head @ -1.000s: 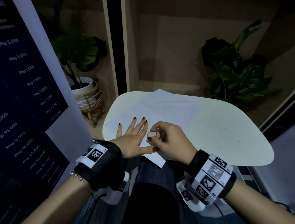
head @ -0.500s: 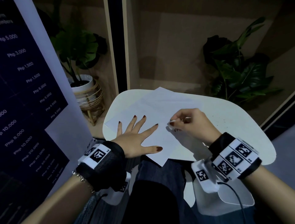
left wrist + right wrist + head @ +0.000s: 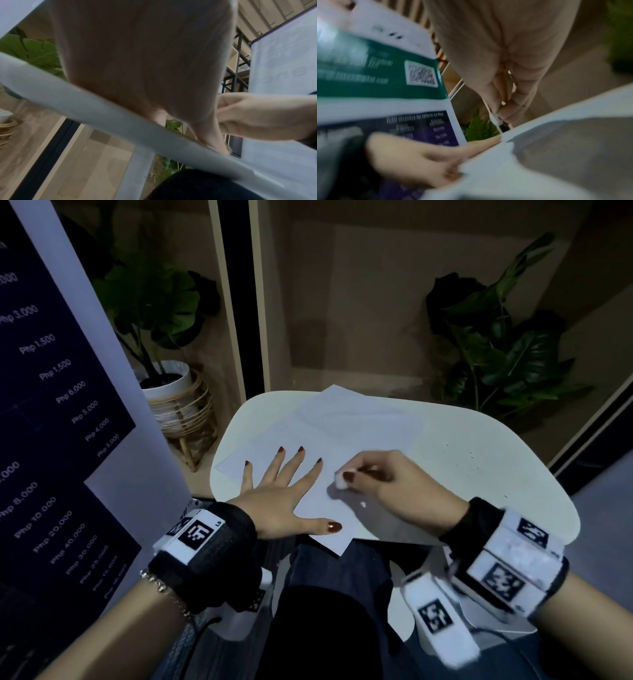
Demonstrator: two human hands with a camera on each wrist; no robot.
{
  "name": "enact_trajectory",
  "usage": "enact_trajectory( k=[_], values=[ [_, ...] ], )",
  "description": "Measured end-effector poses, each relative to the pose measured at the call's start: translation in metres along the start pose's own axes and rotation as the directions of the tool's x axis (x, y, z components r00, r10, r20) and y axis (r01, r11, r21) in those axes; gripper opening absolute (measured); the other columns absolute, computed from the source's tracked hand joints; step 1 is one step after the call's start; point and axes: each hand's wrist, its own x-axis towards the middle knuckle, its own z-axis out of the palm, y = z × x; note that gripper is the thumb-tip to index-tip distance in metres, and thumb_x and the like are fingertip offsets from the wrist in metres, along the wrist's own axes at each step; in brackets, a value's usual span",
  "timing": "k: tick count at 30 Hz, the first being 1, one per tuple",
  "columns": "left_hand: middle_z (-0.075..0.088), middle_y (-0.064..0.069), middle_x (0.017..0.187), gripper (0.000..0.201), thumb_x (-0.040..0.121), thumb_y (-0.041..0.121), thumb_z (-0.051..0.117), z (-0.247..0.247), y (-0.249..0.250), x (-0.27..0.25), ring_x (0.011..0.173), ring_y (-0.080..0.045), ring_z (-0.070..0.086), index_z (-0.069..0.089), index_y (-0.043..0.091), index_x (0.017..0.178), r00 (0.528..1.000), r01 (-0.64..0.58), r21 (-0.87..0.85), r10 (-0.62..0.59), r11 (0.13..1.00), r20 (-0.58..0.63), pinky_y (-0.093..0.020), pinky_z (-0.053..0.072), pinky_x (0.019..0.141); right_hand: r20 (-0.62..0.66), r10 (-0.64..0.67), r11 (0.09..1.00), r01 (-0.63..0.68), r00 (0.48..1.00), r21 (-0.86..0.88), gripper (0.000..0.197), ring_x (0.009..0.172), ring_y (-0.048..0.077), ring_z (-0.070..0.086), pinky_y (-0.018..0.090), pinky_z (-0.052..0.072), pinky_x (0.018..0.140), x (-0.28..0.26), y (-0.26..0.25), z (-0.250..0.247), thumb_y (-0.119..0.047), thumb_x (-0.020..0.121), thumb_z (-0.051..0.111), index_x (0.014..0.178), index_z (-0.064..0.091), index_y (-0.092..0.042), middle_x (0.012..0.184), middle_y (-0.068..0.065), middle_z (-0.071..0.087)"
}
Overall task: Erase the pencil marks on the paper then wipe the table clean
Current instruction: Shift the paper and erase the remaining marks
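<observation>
A white sheet of paper (image 3: 346,433) lies on the small pale table (image 3: 479,474), its near corner hanging over the front edge. My left hand (image 3: 281,491) lies flat on the paper's left part with fingers spread. My right hand (image 3: 387,481) pinches a small white eraser (image 3: 340,481) between thumb and fingers and presses it on the paper just right of the left index finger. In the right wrist view the eraser (image 3: 494,117) shows at the fingertips above the paper (image 3: 539,148). A white crumb (image 3: 363,504) lies on the paper near the right hand.
Dark specks (image 3: 472,455) dot the table's right half. A potted plant in a wicker stand (image 3: 174,405) is on the floor at left and another plant (image 3: 496,350) behind the table at right. A printed banner (image 3: 51,422) stands close on the left. My lap is under the table's front edge.
My right hand swung with the eraser out to the right over the paper, then came back a little toward the left hand. The left hand stayed flat on the paper.
</observation>
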Motion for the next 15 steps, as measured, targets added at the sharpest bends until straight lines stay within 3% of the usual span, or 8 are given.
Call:
enact_trajectory(
  k=[2,6,7,8,10,11,13,15],
  values=[
    [-0.039,0.014,0.153,0.119,0.06,0.092,0.033,-0.001,-0.003,-0.001,0.139,-0.011,-0.04,-0.026,0.039,0.149,1.0,-0.008,0.016,0.007,1.0,0.01,-0.059,-0.02,0.113,0.112,0.079,0.951,-0.109,0.991,0.288,0.015,0.09,0.021,0.068,0.032,0.054,0.092,-0.008,0.003,0.009,-0.003,0.1,0.05,0.09,0.061,0.001,0.095,0.015,0.07],
    [-0.045,0.013,0.149,0.13,0.063,0.089,0.051,-0.002,-0.008,-0.001,0.135,-0.014,-0.045,-0.032,0.035,0.147,0.999,-0.041,0.08,0.039,0.996,0.033,-0.059,-0.022,0.112,-0.262,0.231,0.88,-0.087,0.937,0.467,0.014,0.094,0.027,0.06,0.047,0.048,0.104,0.001,0.019,-0.004,-0.001,0.099,0.051,0.088,0.057,-0.009,0.098,0.013,0.063],
    [-0.047,0.012,0.148,0.133,0.062,0.087,0.057,-0.002,-0.008,0.0,0.135,-0.015,-0.046,-0.034,0.036,0.145,0.998,-0.052,0.097,0.048,0.994,0.037,-0.059,-0.023,0.111,-0.221,0.233,0.824,-0.072,0.947,0.562,0.015,0.097,0.03,0.06,0.046,0.047,0.104,-0.001,0.016,-0.005,0.0,0.098,0.051,0.087,0.056,-0.009,0.102,0.016,0.063],
    [-0.048,0.012,0.146,0.135,0.062,0.084,0.061,-0.002,-0.008,0.0,0.134,-0.016,-0.047,-0.036,0.037,0.144,0.998,-0.06,0.109,0.056,0.992,0.041,-0.06,-0.023,0.11,-0.083,0.185,0.752,-0.087,0.979,0.654,0.016,0.1,0.035,0.061,0.044,0.048,0.101,-0.006,0.016,-0.004,0.003,0.096,0.051,0.085,0.055,-0.008,0.108,0.02,0.063],
    [-0.05,0.01,0.145,0.137,0.063,0.079,0.068,-0.001,-0.007,0.0,0.133,-0.017,-0.048,-0.037,0.04,0.142,0.997,-0.071,0.128,0.065,0.989,0.051,-0.06,-0.023,0.109,0.175,0.13,0.757,-0.211,0.976,0.618,0.019,0.106,0.035,0.064,0.041,0.048,0.102,-0.016,0.013,0.008,0.005,0.096,0.05,0.083,0.056,-0.007,0.117,0.021,0.065],
    [-0.05,0.01,0.145,0.135,0.065,0.076,0.069,-0.001,-0.006,-0.001,0.134,-0.018,-0.047,-0.037,0.041,0.142,0.997,-0.072,0.134,0.066,0.988,0.051,-0.06,-0.022,0.109,0.131,0.139,0.812,-0.189,0.982,0.553,0.02,0.105,0.031,0.064,0.042,0.047,0.106,-0.014,0.02,0.011,0.006,0.098,0.048,0.084,0.058,-0.006,0.118,0.018,0.064],
    [-0.047,0.008,0.148,0.126,0.073,0.071,0.066,-0.002,-0.005,-0.002,0.136,-0.019,-0.044,-0.034,0.042,0.143,0.997,-0.07,0.137,0.064,0.988,0.046,-0.061,-0.019,0.111,-0.146,0.165,0.891,-0.084,0.975,0.446,0.013,0.098,0.024,0.06,0.048,0.044,0.108,-0.009,0.024,0.01,0.003,0.098,0.05,0.092,0.059,-0.004,0.109,0.013,0.062],
    [-0.043,0.005,0.151,0.113,0.082,0.066,0.061,-0.003,-0.002,-0.005,0.139,-0.021,-0.04,-0.03,0.043,0.145,0.996,-0.075,0.132,0.069,0.988,0.051,-0.061,-0.015,0.113,-0.304,0.18,0.871,-0.007,0.936,0.491,0.005,0.099,0.029,0.06,0.049,0.048,0.103,-0.006,0.021,0.007,-0.003,0.1,0.052,0.099,0.056,-0.005,0.101,0.012,0.063]
  ],
)
